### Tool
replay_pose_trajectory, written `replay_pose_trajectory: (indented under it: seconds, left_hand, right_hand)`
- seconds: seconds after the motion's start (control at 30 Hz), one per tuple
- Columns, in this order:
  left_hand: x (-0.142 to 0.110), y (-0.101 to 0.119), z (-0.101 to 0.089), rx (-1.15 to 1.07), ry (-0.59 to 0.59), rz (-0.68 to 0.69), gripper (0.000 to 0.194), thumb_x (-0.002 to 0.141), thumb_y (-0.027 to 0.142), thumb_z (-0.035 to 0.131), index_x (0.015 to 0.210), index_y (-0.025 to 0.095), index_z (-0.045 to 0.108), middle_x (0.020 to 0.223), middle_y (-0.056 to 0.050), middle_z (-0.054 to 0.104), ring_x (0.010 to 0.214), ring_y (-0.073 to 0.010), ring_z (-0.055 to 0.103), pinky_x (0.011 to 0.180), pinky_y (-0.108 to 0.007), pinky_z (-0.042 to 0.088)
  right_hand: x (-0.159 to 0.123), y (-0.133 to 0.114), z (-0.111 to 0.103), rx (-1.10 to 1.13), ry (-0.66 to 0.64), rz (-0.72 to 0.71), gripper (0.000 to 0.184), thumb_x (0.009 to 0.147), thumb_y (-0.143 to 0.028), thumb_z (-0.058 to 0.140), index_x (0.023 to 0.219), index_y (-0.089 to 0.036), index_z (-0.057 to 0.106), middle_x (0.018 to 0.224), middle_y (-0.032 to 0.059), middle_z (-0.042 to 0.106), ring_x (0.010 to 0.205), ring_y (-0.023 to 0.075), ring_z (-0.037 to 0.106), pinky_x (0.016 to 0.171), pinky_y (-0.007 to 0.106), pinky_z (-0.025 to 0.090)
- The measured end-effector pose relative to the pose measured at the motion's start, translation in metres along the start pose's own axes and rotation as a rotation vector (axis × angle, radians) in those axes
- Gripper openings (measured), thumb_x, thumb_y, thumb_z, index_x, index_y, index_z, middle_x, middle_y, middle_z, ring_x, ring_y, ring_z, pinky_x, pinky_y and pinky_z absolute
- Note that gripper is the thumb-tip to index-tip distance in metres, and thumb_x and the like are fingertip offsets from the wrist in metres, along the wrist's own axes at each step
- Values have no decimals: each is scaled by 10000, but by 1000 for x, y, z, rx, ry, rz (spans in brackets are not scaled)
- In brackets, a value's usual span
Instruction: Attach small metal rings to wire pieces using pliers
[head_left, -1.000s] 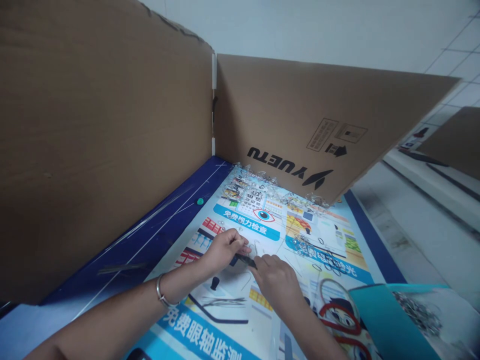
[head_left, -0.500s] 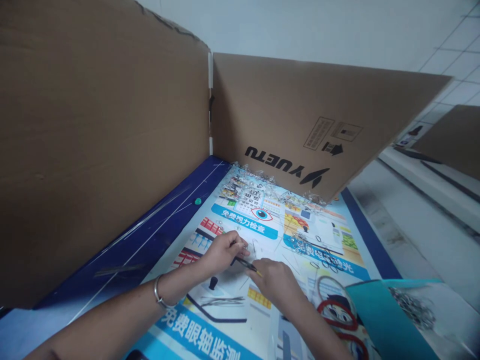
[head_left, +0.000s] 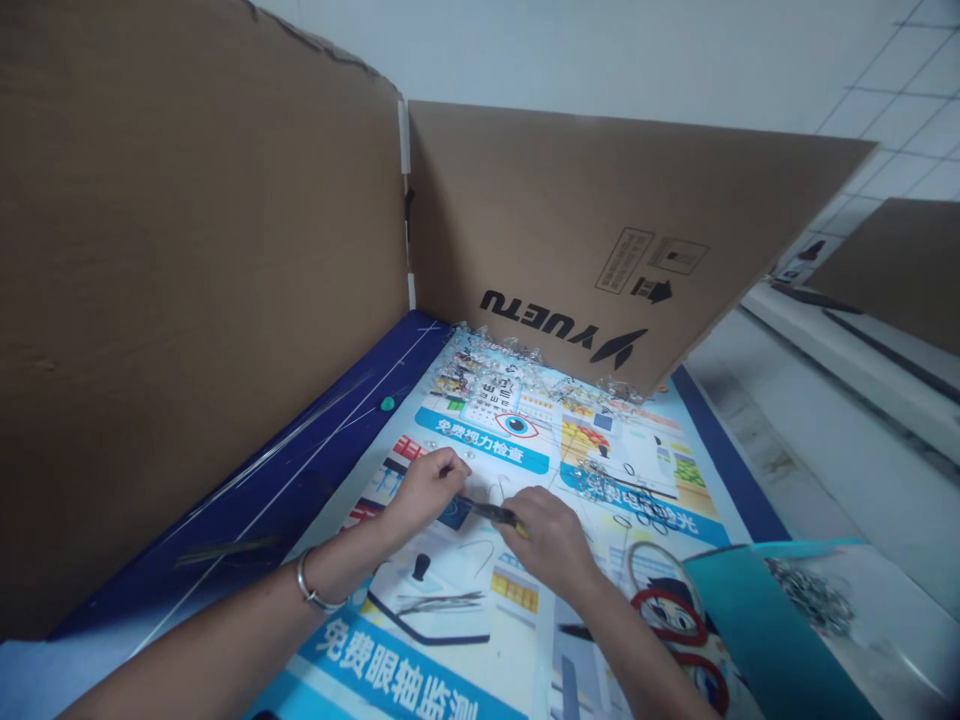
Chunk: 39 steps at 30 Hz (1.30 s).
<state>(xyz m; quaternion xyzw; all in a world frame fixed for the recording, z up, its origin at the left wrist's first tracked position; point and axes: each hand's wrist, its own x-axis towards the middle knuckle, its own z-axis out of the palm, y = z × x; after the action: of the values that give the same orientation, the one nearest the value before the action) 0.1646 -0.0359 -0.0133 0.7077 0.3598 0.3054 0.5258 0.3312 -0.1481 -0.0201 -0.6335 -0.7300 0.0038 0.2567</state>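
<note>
My right hand [head_left: 551, 535] is closed around a pair of pliers [head_left: 493, 512] with dark jaws and a bit of yellow on the handle. The jaws point left, toward my left hand [head_left: 427, 490]. That hand is pinched just above the tip of the pliers; whatever sits between its fingers is too small to make out. Thin bent wires lie on the printed sheet around the pliers. Below my left hand, a small bundle of cut wires [head_left: 440, 603] rests on the sheet. Several dark wire loops [head_left: 652, 515] lie beyond my right hand.
Tall cardboard panels [head_left: 225, 250] wall off the left and back. Clear and wiry bits [head_left: 517, 352] line the back panel's foot. A green lump [head_left: 387, 403] and long wires [head_left: 229, 548] lie on the blue strip. At right stands a teal-edged container [head_left: 780, 630] with metal pieces [head_left: 814, 597].
My left hand has drawn slightly up and left, away from the pliers. The pliers' jaws now show more plainly, and my right hand has turned a little. The view has shifted slightly.
</note>
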Motion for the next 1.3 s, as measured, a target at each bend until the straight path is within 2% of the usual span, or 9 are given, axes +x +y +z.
replay_pose_trajectory:
  seconds: [0.13, 0.23, 0.5, 0.67, 0.8, 0.93, 1.0, 1.13, 1.3]
  left_hand:
    - [1, 1, -2, 64, -2, 2, 138, 717, 187, 448, 592, 168, 505, 537, 35, 523, 545, -104, 497, 542, -201, 372]
    - [0, 1, 2, 133, -70, 55, 162, 718, 208, 474, 574, 162, 533, 566, 28, 525, 587, -109, 498, 570, -203, 371]
    - [-1, -4, 18, 429, -187, 155, 198, 748, 216, 480, 649, 172, 645, 653, -15, 611, 707, -152, 544, 652, -231, 386]
    - [-5, -2, 13, 602, -182, 187, 205, 792, 237, 453, 856, 187, 641, 783, -34, 628, 772, -163, 560, 684, -232, 394]
    - [-12, 7, 6, 756, -148, 219, 185, 806, 231, 430, 873, 191, 597, 840, -40, 617, 767, -166, 576, 658, -233, 397]
    - [-24, 17, 8, 923, -317, 283, 178, 798, 211, 424, 793, 202, 602, 786, -36, 618, 716, -182, 589, 625, -252, 405]
    - [-30, 19, 11, 1012, -377, 296, 181, 790, 216, 430, 847, 203, 602, 790, -52, 622, 698, -206, 593, 604, -276, 415]
    - [-39, 19, 17, 1130, -413, 345, 273, 761, 123, 418, 983, 191, 560, 848, -84, 616, 704, -228, 594, 592, -308, 432]
    - [-43, 19, 20, 1216, -467, 393, 317, 715, 53, 431, 1001, 135, 540, 842, -126, 607, 694, -228, 594, 574, -302, 434]
  right_hand:
    - [-2, 13, 8, 130, 258, -12, 99, 772, -237, 551, 854, -202, 595, 786, 46, 616, 775, 159, 555, 704, 287, 454]
    - [-1, 16, 12, 182, 340, 71, 115, 771, -251, 555, 868, -203, 593, 796, 51, 615, 769, 161, 566, 700, 295, 473]
    - [2, 13, 16, 256, 322, 182, 130, 759, -306, 559, 820, -205, 615, 750, 33, 618, 685, 141, 575, 632, 257, 483]
    - [2, 12, 15, 252, 284, 227, 144, 768, -314, 545, 814, -202, 623, 764, 33, 621, 691, 138, 573, 642, 251, 472]
    - [3, 9, 10, 263, 248, 263, 156, 775, -317, 535, 822, -196, 621, 767, 33, 617, 698, 139, 570, 656, 254, 465]
    - [4, 8, 7, 277, 237, 277, 170, 776, -330, 527, 818, -196, 624, 767, 36, 614, 691, 141, 566, 641, 250, 460]
    - [4, 8, 7, 289, 235, 281, 170, 779, -327, 525, 817, -195, 625, 766, 35, 611, 686, 137, 561, 636, 247, 455]
    - [4, 10, 9, 303, 240, 285, 172, 783, -331, 522, 819, -199, 626, 767, 31, 610, 676, 133, 552, 636, 248, 453]
    - [3, 10, 10, 311, 245, 294, 168, 772, -329, 541, 812, -190, 626, 753, 30, 601, 667, 128, 546, 624, 241, 451]
